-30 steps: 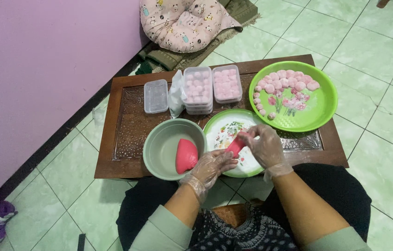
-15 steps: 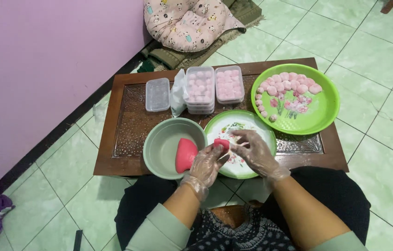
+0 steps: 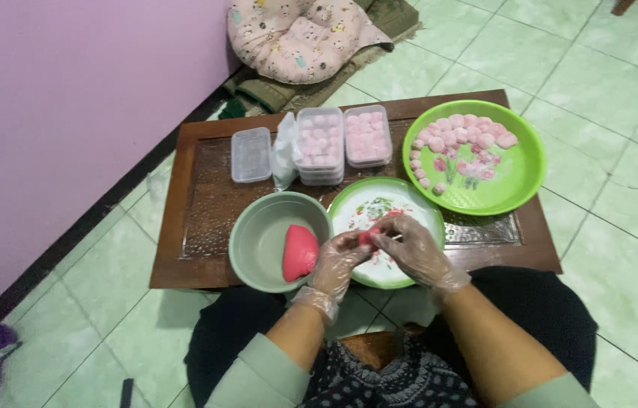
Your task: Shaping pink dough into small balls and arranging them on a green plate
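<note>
Head view, looking down at a low wooden table [image 3: 198, 204] on a pale green tiled floor [image 3: 636, 189]. Both hands wear thin clear gloves. Left hand [image 3: 335, 261] & right hand [image 3: 412, 248] meet over the near edge of a white flowered plate [image 3: 379, 208]; fingers of both are pinched together on a small pink dough piece [image 3: 368, 236], held just above the plate. Most of the piece is hidden by the fingers, so its shape can't be told.

Just left of the hands: a grey-green bowl [image 3: 262, 230] w/ a big pink dough lump [image 3: 300, 253] lying against its right inner wall, close to the left hand but not touching it.

Behind the plate, to the right: a bright green round tray [image 3: 519, 177] w/ a curved row of small pink balls [image 3: 459, 136] along its far-left side. Centre back: two clear plastic boxes [image 3: 342, 140] filled w/ pink balls, lids on; the left one sits on a stack. Further left, an empty-looking clear box [image 3: 251, 155], & a crumpled clear plastic bag [image 3: 285, 147] between it and the stack.

Beyond the table: a pink printed cushion [image 3: 296, 34] on the floor by a purple wall [image 3: 55, 113]. Nothing lies between hands & plate.
</note>
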